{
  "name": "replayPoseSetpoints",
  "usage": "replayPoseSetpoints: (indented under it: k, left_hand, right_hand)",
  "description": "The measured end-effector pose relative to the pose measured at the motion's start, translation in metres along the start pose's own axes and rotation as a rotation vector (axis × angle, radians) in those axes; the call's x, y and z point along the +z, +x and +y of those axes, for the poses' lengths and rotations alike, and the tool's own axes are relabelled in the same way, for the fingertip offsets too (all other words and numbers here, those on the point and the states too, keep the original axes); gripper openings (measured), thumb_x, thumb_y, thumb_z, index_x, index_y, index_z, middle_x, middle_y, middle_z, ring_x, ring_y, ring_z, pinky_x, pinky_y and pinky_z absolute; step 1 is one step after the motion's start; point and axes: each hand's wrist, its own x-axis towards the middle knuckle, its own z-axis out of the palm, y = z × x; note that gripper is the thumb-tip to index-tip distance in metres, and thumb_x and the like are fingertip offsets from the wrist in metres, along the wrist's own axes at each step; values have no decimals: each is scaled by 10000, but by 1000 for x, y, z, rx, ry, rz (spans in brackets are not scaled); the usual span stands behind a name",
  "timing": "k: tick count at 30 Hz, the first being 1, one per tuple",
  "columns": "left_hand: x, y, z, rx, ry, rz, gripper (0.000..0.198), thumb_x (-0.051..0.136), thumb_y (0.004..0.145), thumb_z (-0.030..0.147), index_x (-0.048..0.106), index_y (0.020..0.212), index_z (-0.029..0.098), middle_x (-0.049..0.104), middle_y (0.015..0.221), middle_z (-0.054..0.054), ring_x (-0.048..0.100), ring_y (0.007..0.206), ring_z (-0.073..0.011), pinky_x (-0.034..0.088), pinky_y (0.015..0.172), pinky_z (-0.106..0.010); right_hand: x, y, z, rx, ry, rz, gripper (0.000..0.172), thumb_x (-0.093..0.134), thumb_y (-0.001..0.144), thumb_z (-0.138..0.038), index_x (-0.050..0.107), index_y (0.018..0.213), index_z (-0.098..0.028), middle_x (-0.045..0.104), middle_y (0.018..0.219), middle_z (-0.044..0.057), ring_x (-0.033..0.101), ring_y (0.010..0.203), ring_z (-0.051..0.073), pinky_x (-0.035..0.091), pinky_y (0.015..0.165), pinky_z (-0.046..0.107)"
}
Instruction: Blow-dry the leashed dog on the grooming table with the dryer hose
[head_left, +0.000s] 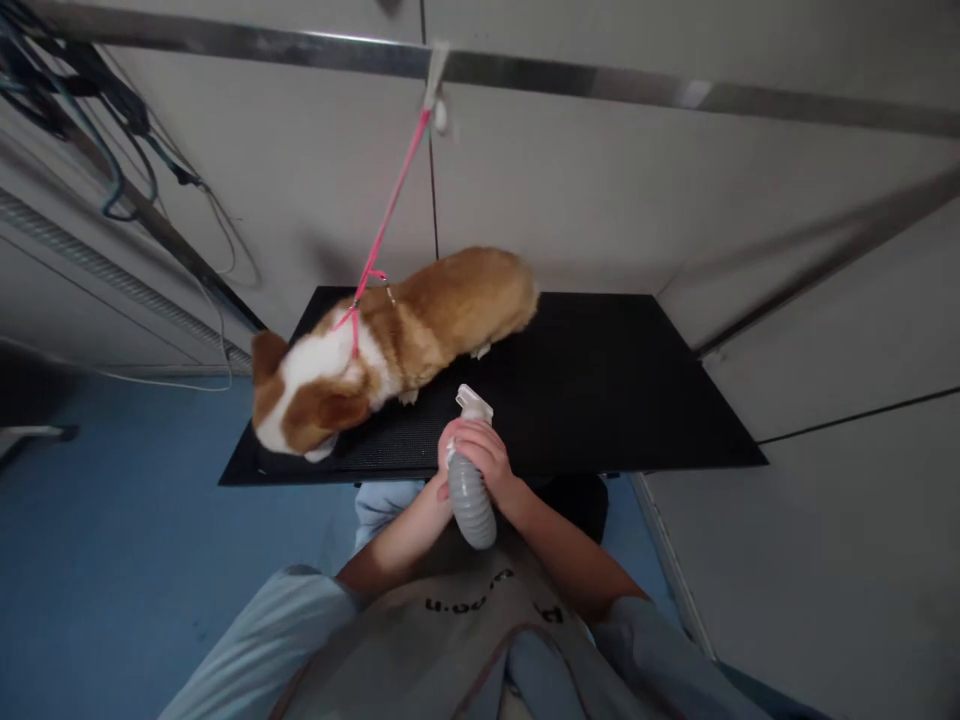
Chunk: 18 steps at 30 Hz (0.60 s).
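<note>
Both my hands are wrapped around the neck of a grey ribbed hose [472, 505] with a white nozzle [472, 402] at its far end. My left hand [445, 455] closes on it from the left, its fingers partly hidden behind my right hand [486, 455], which lies over the top. The nozzle points away from me above the black table [600, 390]. A brown and white dog [442, 310] stands on the table just beyond, its head lowered toward the left end. The nozzle and the dog are apart.
A pink leash [397, 195] runs from the dog's neck up to a metal bar [540, 75]. Cables [97, 110] and a grey hose [90, 260] hang at the left. A pale wall [600, 200] stands behind the table; the floor [112, 560] is blue.
</note>
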Motion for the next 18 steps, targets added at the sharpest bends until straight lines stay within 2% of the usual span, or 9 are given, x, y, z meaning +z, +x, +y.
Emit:
replayPoseSetpoints:
  k: [2,4,5,8,11,13,15,17,18]
  left_hand:
    - [-21,5,6,0,45,97,274,630,882,517,659,988,266,649,771,-42,687,759,-250,603,666,-378]
    - [-45,15,21,-9,88,209,227,660,888,428,611,995,234,628,778,-22,669,718,-208,575,631,-327]
    - [-57,21,30,-3,106,281,206,667,889,361,584,1018,224,625,800,-11,660,699,-174,558,620,-290]
    - [-91,37,56,115,117,496,232,624,893,183,524,1098,226,621,894,16,636,682,-84,516,635,-194]
    - [-113,50,73,261,97,585,289,609,890,128,514,1137,245,605,943,30,630,705,-50,506,677,-159]
    - [-117,58,81,350,98,582,291,630,886,143,531,1136,253,612,965,27,644,745,-55,510,706,-160]
    - [-111,68,87,430,125,510,254,663,887,197,564,1114,252,642,993,9,671,816,-80,526,749,-180]
    - [-92,79,94,472,167,379,221,700,888,285,597,1078,240,677,1020,-23,695,905,-120,546,803,-219]
    - [-79,86,98,474,188,314,231,718,883,330,608,1061,233,688,1030,-40,701,940,-139,554,824,-239]
  right_hand:
    - [10,24,-1,-8,-4,-52,259,779,837,-363,771,1049,-216,788,1207,15,732,1169,176,561,1103,346]
    - [10,52,10,21,-16,-44,307,753,839,-359,765,1079,-168,783,1212,18,730,1160,150,558,1066,295]
    - [4,68,19,36,-29,-37,321,738,840,-362,765,1080,-149,785,1196,14,727,1157,140,546,1066,280]
    - [-23,112,55,91,-89,-1,326,530,990,-282,753,1058,-54,774,1115,16,705,1185,142,495,1116,337]
    - [-41,129,76,111,-137,38,200,616,1001,-236,738,1021,-78,756,1173,64,714,1193,189,541,1118,443]
    - [-40,120,76,86,-144,30,233,599,990,-261,742,994,-78,770,1145,59,720,1171,160,541,1098,389]
    - [-37,107,72,52,-131,-11,280,598,945,-332,760,984,-107,792,1105,20,731,1124,115,540,1027,278]
    - [-45,100,74,58,-132,7,236,693,853,-370,770,929,-160,804,1054,-5,756,1026,106,560,961,238]
    - [-56,100,79,83,-144,57,201,732,817,-344,767,924,-177,806,1065,6,755,1043,129,563,987,263]
